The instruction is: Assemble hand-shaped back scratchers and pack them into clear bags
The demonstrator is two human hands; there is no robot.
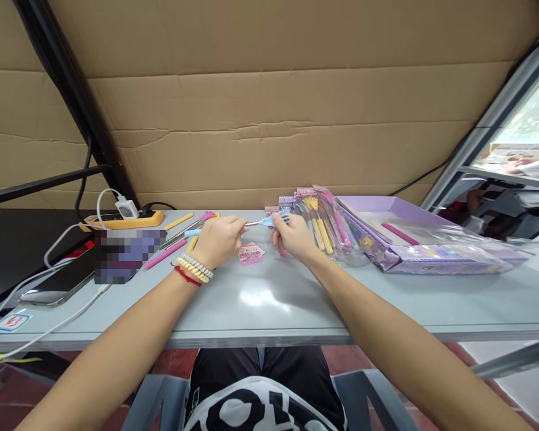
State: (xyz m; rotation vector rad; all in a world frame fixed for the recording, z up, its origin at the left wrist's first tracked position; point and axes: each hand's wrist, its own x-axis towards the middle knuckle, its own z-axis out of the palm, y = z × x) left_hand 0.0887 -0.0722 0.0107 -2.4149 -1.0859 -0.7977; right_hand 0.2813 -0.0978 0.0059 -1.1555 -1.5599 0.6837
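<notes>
My left hand (pixel 218 240) is closed around the handle of a light blue telescopic back scratcher (pixel 265 222), whose blue grip sticks out to the left. My right hand (pixel 291 235) pinches the blue claw end, so the thin metal rod spans between both hands just above the grey table (pixel 260 299). A small pink card (pixel 250 254) lies on the table right below the hands. Bracelets circle my left wrist.
More loose scratchers (pixel 179 239) lie left of my hands. Packaged scratchers (pixel 323 224) and an open purple box (pixel 431 245) sit to the right. A phone (pixel 58 284), cables and a yellow power strip (pixel 121 220) are at left. A cardboard wall stands behind.
</notes>
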